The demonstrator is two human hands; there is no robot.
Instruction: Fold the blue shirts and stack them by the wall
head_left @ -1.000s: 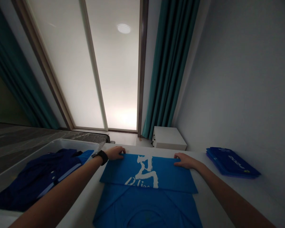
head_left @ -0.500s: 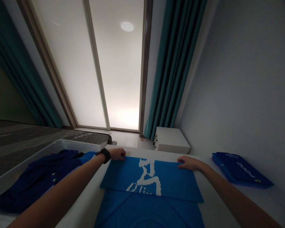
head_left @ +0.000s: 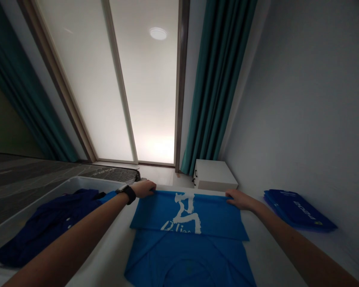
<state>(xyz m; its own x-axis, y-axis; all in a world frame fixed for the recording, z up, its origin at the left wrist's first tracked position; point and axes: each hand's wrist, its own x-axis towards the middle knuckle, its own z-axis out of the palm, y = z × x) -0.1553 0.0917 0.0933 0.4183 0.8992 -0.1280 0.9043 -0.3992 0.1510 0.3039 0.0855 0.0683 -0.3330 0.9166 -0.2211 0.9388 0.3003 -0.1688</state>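
A bright blue T-shirt (head_left: 185, 239) with a white printed design lies on the white table (head_left: 263, 255), its far part folded over toward me. My left hand (head_left: 143, 188), with a black watch on the wrist, is closed on the folded edge at its far left corner. My right hand (head_left: 238, 199) is closed on the same edge at the far right corner. Both arms reach straight out over the table.
A white bin (head_left: 77, 184) at the left holds dark blue clothes (head_left: 44, 227). A folded stack of dark blue shirts (head_left: 299, 209) lies at the right by the wall. Beyond the table stand a white cabinet (head_left: 214, 180), teal curtains and frosted sliding doors.
Both hands have moved a little farther away along the table, drawing the folded edge of the shirt with them. The view has shifted slightly.
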